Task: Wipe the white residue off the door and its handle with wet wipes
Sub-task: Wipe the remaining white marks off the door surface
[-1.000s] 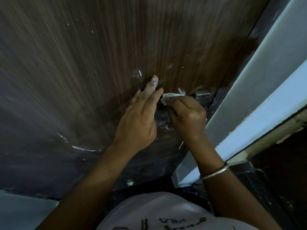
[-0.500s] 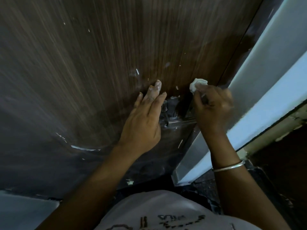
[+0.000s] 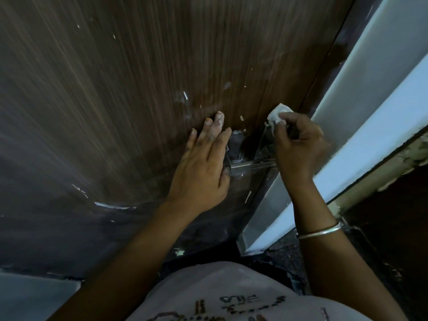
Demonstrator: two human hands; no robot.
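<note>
A dark brown wood-grain door (image 3: pixel 139 89) fills the view, flecked and streaked with white residue. Its metal handle (image 3: pixel 252 163) runs level between my two hands, with a metal plate just above it. My left hand (image 3: pixel 203 163) lies flat on the door left of the handle, fingers spread and dusted white. My right hand (image 3: pixel 298 147) pinches a crumpled white wet wipe (image 3: pixel 278 113) and presses it against the top of the metal plate near the door's edge. The handle's right end is hidden by this hand.
A pale door frame (image 3: pixel 370 100) rises along the right of the door. Beyond it lies a chipped ledge (image 3: pixel 393 163) and dark floor (image 3: pixel 284 253). White streaks (image 3: pixel 111 206) mark the lower door. A bangle circles my right wrist.
My right hand has carried the wipe from the spot beside my left fingertips up and right to the plate by the door's edge. My left hand has stayed flat on the door.
</note>
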